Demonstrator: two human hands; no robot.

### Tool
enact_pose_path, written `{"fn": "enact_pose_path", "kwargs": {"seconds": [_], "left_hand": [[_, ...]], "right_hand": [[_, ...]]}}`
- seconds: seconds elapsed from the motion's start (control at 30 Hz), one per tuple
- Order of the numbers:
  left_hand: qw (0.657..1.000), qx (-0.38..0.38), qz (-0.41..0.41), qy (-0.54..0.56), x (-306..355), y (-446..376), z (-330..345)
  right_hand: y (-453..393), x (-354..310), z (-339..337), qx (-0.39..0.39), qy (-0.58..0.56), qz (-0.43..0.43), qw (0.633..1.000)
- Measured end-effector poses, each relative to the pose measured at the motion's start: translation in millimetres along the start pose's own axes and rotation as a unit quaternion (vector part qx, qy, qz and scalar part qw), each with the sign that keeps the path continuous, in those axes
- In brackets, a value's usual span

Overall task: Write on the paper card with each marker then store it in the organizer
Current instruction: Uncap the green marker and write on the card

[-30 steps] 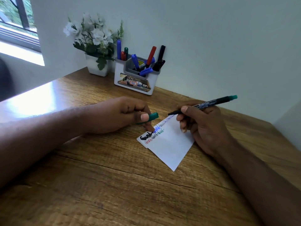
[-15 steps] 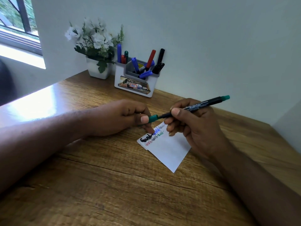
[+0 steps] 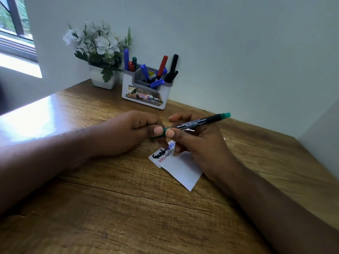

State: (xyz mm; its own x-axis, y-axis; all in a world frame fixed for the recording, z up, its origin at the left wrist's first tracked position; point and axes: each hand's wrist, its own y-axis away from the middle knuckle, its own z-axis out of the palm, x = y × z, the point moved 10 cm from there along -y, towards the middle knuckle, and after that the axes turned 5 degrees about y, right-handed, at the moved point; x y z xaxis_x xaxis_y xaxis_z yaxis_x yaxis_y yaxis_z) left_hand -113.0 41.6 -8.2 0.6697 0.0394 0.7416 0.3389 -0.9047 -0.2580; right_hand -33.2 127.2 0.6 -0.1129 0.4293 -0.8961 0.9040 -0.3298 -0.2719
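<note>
Since 1 s ago, both hands have met above the white paper card (image 3: 183, 171) w/ handwriting on the wooden desk (image 3: 110, 208). Left hand (image 3: 128, 132) pinches the green cap (image 3: 166, 131) onto the slim black green-ended marker (image 3: 200, 121), gripped by right hand (image 3: 198, 143). White organizer (image 3: 146, 92) w/ markers sits well behind.

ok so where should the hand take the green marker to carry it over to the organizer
Grip the green marker mid-barrel, on the black printed section, coming from above. It lies nearly level, green end cap up right, capped tip between both thumbs. The right hand already holds it there; the left hand only pinches the cap. The organizer is straight ahead.
</note>
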Motion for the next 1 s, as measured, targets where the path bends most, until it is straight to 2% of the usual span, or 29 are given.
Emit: {"fn": "enact_pose_path", "kwargs": {"seconds": [0.2,0.43,0.53,0.6,0.67,0.7,0.73,0.8,0.83,0.87,0.9,1.0], "left_hand": [[0.999,0.035,-0.006,0.002,3,0,-5],[0.998,0.067,-0.006,0.020,6,0,3],[0.997,0.062,-0.016,0.045,7,0,3],[0.993,0.089,-0.018,0.080,7,-1,-5],[0.978,0.152,-0.034,0.137,-1,-1,-20],[0.970,0.178,-0.049,0.160,-7,1,-27],[0.964,0.195,-0.062,0.173,-11,4,-31],[0.964,0.190,-0.066,0.176,-14,7,-32],[0.965,0.177,-0.061,0.183,-12,7,-30],[0.963,0.164,-0.060,0.206,-11,5,-22],[0.957,0.163,-0.061,0.231,-10,8,-26],[0.942,0.156,-0.056,0.291,-11,7,-26]], "right_hand": [[1,-1,-5,0.013,-0.077,-0.005,0.997],[-1,1,-7,0.044,-0.111,-0.012,0.993],[-3,-1,-1,0.021,-0.118,0.010,0.993],[-6,1,-10,0.055,-0.110,0.033,0.992],[-5,2,-39,0.163,-0.022,0.017,0.986],[0,-8,-55,0.223,0.064,-0.029,0.972],[4,-25,-62,0.250,0.176,-0.097,0.947],[5,-53,-35,0.204,0.409,-0.244,0.855],[2,-57,-15,0.160,0.487,-0.296,0.806],[2,-55,-2,0.128,0.524,-0.325,0.777],[-2,-57,11,0.109,0.531,-0.341,0.768],[-15,-52,16,0.090,0.501,-0.326,0.797]]}}
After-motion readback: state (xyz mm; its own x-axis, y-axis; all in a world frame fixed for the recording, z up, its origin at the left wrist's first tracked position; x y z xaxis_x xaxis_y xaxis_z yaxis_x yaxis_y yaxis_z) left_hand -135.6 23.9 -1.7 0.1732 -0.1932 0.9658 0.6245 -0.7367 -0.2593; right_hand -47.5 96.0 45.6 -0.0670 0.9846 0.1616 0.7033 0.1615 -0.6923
